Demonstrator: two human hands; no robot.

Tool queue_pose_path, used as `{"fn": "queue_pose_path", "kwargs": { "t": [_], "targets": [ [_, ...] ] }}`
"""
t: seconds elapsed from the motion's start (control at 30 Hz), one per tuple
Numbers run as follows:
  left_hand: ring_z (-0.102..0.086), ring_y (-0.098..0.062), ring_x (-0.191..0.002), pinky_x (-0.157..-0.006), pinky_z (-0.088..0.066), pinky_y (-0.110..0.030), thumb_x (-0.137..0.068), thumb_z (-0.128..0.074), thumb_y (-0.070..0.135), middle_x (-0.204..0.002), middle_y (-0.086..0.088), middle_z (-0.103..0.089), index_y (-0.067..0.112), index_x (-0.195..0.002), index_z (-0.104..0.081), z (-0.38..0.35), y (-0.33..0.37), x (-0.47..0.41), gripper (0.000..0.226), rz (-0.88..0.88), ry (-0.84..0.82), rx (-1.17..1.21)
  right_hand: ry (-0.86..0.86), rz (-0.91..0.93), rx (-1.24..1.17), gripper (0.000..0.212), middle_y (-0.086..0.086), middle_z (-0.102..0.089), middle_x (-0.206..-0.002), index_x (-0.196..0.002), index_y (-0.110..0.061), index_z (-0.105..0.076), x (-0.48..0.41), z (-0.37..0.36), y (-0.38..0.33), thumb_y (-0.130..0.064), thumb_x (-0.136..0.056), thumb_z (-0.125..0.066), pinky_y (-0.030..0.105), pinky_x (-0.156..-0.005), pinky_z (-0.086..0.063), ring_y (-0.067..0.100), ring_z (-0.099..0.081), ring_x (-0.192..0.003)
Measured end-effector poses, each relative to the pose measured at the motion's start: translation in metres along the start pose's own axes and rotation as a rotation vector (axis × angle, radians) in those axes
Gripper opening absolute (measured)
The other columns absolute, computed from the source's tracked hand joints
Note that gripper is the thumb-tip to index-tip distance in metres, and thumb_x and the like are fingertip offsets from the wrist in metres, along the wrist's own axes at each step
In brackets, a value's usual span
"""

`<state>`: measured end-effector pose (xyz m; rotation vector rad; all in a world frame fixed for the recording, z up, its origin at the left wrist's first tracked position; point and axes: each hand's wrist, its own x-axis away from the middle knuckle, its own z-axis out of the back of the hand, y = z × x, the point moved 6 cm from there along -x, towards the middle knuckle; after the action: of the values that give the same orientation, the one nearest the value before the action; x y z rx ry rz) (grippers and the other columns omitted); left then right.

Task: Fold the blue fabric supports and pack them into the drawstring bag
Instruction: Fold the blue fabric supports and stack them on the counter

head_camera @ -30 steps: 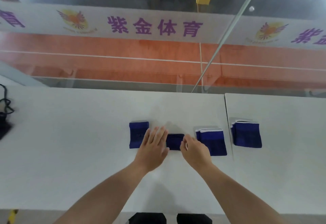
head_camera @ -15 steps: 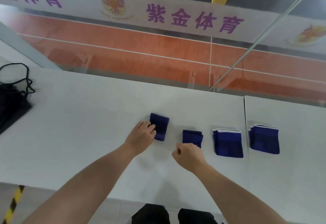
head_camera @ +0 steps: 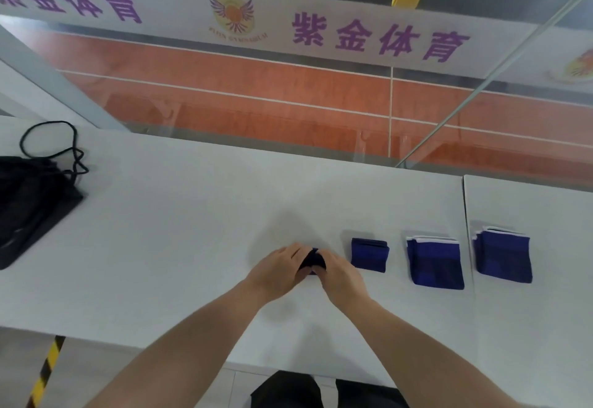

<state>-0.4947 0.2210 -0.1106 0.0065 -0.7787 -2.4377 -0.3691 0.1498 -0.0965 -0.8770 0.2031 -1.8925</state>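
While both hands meet on the near middle of the white worktop (head_camera: 176, 231), the left hand (head_camera: 277, 268) and right hand (head_camera: 341, 274) curl their fingers (head_camera: 296, 251) round one small blue fabric support (head_camera: 313, 260), which is pinched between them and mostly hidden. A row of folded supports (head_camera: 434, 263) lies just to its right. The black drawstring bag (head_camera: 29, 208) lies well apart at the far left, nearer the left hand.

Left hand (head_camera: 276, 268) and right hand (head_camera: 340, 274) meet, fingers curled round 1 blue support (head_camera: 313, 258).
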Motion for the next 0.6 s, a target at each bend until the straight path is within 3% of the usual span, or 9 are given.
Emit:
{"fn": "queue_pose_path", "kwargs": {
  "t": [0.17, 0.27, 0.43, 0.6],
  "targets": [
    [-0.062, -0.028, -0.093, -0.081, -0.053, -0.040, -0.096, -0.055, 0.021, -0.113, -0.004, -0.055, 0.016, -0.120, -0.059, -0.008, -0.005, -0.012, 0.025, 0.032, 0.030, -0.159, 0.007, -0.113, 0.013, 0.016, 0.001, -0.066, -0.091, -0.109, -0.019, -0.039, -0.017, -0.001, -0.005, -0.026, -0.101, -0.051, 0.035, -0.057, -0.046, 0.026, -0.062, -0.074],
    [-0.054, -0.026, -0.116, -0.091, -0.048, -0.039, -0.097, -0.055, 0.032, -0.128, 0.000, -0.055, 0.022, -0.121, -0.059, -0.012, -0.011, -0.018, 0.026, 0.079, 0.105, -0.244, 0.035, -0.150, 0.018, 0.017, -0.003, -0.056, -0.080, -0.100, -0.021, -0.031, -0.024, -0.003, -0.007, -0.017, -0.100, -0.047, 0.030, -0.050, -0.035, 0.022, -0.051, -0.062],
    [-0.045, -0.027, -0.123, -0.100, -0.041, -0.041, -0.096, -0.053, 0.039, -0.133, 0.002, -0.052, 0.024, -0.133, -0.050, -0.020, -0.027, -0.022, 0.040, 0.106, 0.027, -0.211, 0.050, -0.183, -0.055, 0.011, 0.000, -0.054, -0.082, -0.111, -0.015, -0.042, -0.026, -0.007, -0.001, -0.023, -0.104, -0.044, 0.032, -0.059, -0.041, 0.024, -0.053, -0.068],
    [-0.045, -0.028, -0.118, -0.100, -0.036, -0.040, -0.098, -0.053, 0.038, -0.126, 0.001, -0.054, 0.024, -0.127, -0.054, -0.013, -0.022, -0.031, 0.033, 0.145, -0.001, -0.191, 0.042, -0.129, 0.021, 0.011, -0.002, -0.052, -0.083, -0.107, -0.015, -0.042, -0.018, -0.001, 0.003, -0.024, -0.104, -0.047, 0.033, -0.059, -0.038, 0.021, -0.050, -0.066]
  ]
}}
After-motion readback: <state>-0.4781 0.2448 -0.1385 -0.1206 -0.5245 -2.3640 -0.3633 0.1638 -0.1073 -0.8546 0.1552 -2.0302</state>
